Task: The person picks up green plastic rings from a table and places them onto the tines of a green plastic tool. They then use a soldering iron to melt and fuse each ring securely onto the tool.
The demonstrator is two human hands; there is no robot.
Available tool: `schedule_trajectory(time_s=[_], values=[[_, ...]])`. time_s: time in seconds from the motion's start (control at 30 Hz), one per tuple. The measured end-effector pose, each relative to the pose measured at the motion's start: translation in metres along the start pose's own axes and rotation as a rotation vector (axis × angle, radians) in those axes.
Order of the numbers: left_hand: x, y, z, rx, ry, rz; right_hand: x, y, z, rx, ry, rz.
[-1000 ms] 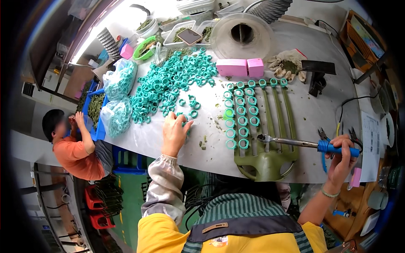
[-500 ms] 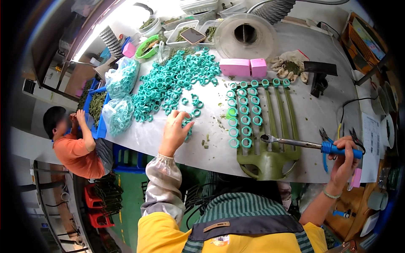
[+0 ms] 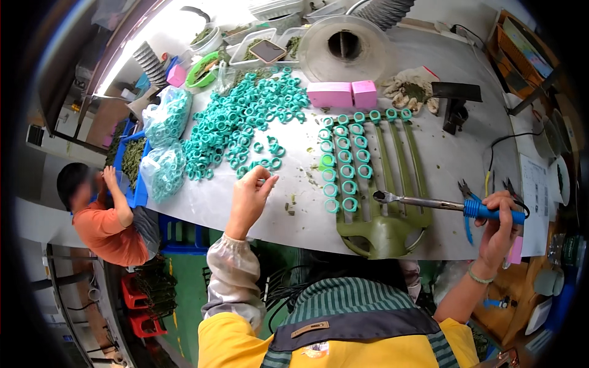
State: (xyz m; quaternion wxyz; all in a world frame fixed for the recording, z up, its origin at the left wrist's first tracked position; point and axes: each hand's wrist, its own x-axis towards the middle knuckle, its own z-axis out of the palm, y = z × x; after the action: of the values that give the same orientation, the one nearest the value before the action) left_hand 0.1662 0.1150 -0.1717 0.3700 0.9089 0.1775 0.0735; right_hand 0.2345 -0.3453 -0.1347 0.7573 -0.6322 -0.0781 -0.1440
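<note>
My left hand (image 3: 248,199) is at the near edge of a loose heap of teal rings (image 3: 245,113). Its thumb and fingertips are pinched together; whatever may be between them is too small to make out. In my right hand (image 3: 498,236) is a soldering iron (image 3: 429,203) with a blue handle and a metal shaft. Its flattened, spoon-like tip sits over the lower part of an olive-green frame (image 3: 392,236) with several long parallel bars. Teal rings (image 3: 345,156) stand in rows along the frame's left bars and across its far end.
Bags of teal rings (image 3: 162,168) lie left of the heap. Behind the frame are pink blocks (image 3: 331,95), a glove (image 3: 412,89) and a black stand (image 3: 455,101). Pliers (image 3: 469,196) lie near my right hand. A person in orange (image 3: 110,227) sits at the left.
The view has shifted slightly, so the table's things appear a little further left. My left hand's fingers have drawn together in a pinch. My right hand keeps the soldering iron over the frame.
</note>
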Motion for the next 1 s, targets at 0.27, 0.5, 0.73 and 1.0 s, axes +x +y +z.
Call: schedule_trajectory(time_s=[0.27,0.5,0.73,1.0], values=[[-0.019,0.092,0.048,-0.432,-0.427,0.340,-0.001,0.006,-0.002,0.010,0.020,0.026],[-0.015,0.105,0.095,-0.084,-0.223,0.646,0.000,0.019,-0.001,0.044,0.002,0.025],[-0.004,0.103,0.110,0.026,-0.240,0.719,0.000,0.033,0.013,0.111,-0.001,0.069],[-0.003,0.104,0.106,-0.006,-0.289,0.738,0.003,0.015,-0.016,0.097,-0.014,0.042]])
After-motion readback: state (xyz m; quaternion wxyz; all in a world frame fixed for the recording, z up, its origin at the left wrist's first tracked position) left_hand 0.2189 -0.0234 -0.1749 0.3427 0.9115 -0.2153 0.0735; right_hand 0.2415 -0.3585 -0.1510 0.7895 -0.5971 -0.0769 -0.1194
